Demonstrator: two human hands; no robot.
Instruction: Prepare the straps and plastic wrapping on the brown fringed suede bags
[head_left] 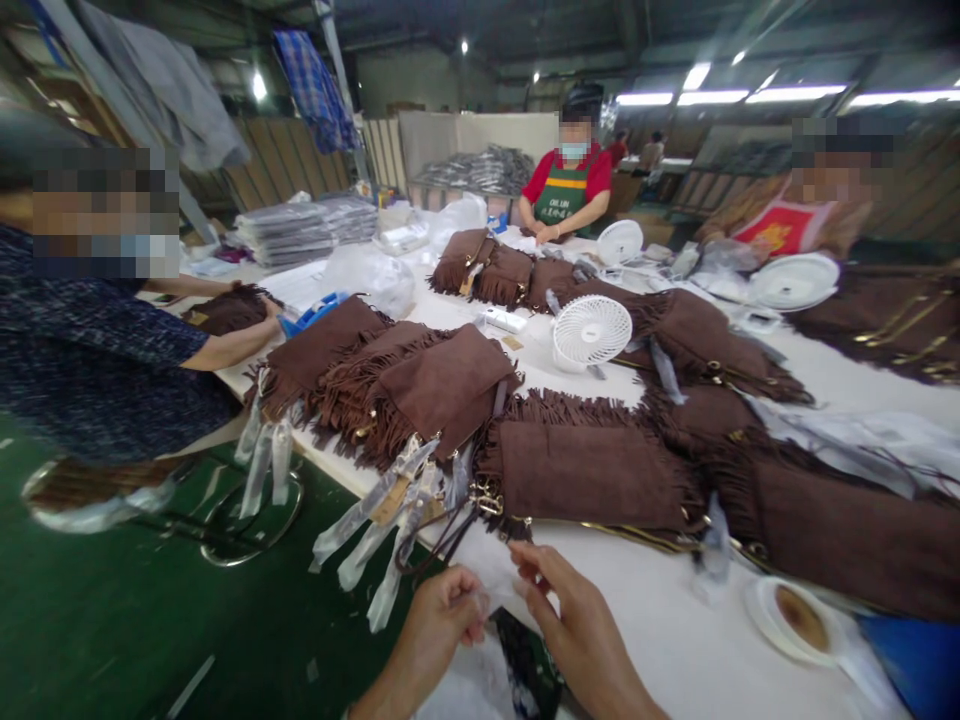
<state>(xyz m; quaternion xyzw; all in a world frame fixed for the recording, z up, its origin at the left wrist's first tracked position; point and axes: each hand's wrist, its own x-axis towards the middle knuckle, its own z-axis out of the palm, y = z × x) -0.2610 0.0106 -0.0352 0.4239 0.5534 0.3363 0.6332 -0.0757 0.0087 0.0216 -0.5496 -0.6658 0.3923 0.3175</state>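
My left hand and my right hand meet at the near edge of the white table. Both pinch a thin clear plastic film or bag between fingertips. Just beyond them lies a brown fringed suede bag with gold hardware and a dark strap. More brown fringed bags are stacked to the left, with plastic-wrapped tags hanging over the table edge.
Two small white fans stand mid-table. A roll of tape sits at the right. A person in dark blue works at the left; a person in a red shirt and another person work across. Green floor below.
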